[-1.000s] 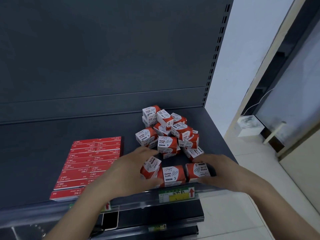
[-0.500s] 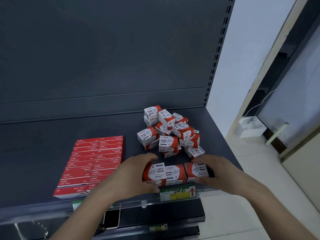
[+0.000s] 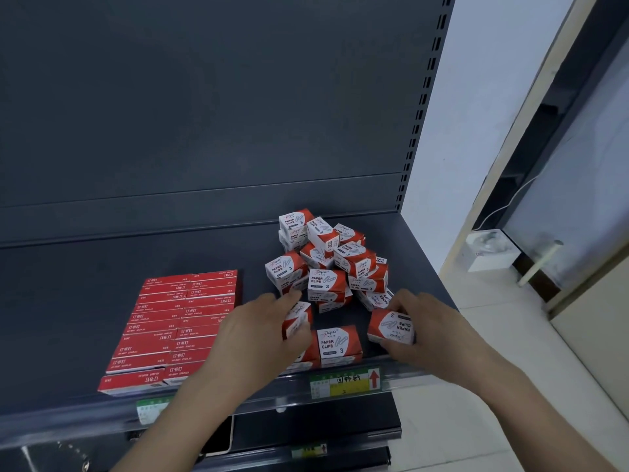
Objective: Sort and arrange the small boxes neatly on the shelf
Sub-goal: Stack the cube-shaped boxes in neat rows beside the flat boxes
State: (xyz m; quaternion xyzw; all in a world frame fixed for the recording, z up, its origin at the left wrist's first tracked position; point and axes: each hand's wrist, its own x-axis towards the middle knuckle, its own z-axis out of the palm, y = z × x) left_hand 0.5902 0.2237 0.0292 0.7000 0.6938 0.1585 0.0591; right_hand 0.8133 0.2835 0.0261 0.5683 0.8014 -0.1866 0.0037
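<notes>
**Small boxes [image 3: 328, 282]: position on the shelf [image 3: 102, 274] and state of both hands**

The small boxes are red-and-white cartons marked PAPER CLIPS. Most of them lie in a loose pile [image 3: 354, 260] on the right half of the shelf, toward the far side. They are stacked at mixed angles and several are tilted.

**Near edge.** A centre box [image 3: 339, 340] stands upright with its label facing the camera, directly behind the price label [image 3: 345, 383] on the front rail. Just left of it sits a part-hidden box [image 3: 306, 354], mostly covered by the left hand.

**Left hand [image 3: 255, 332].** The fingers and thumb are curled round a tilted box [image 3: 297, 321], which is held above the part-hidden box. The fingertips are close to the near side of the pile.

**Right hand [image 3: 429, 328].** The thumb and fingers pinch a right-side box [image 3: 391, 327]. This box is tilted and its print reads upside down to the camera. A gap separates it from the centre box. Whether it touches the shelf cannot be told.

**Left half of the shelf.** Flat red staple boxes [image 3: 177, 325] lie in two neat columns running from near to far. The left hand is just to their right.

**Right of the shelf.** A white device [image 3: 486, 250] sits on the floor.
</notes>
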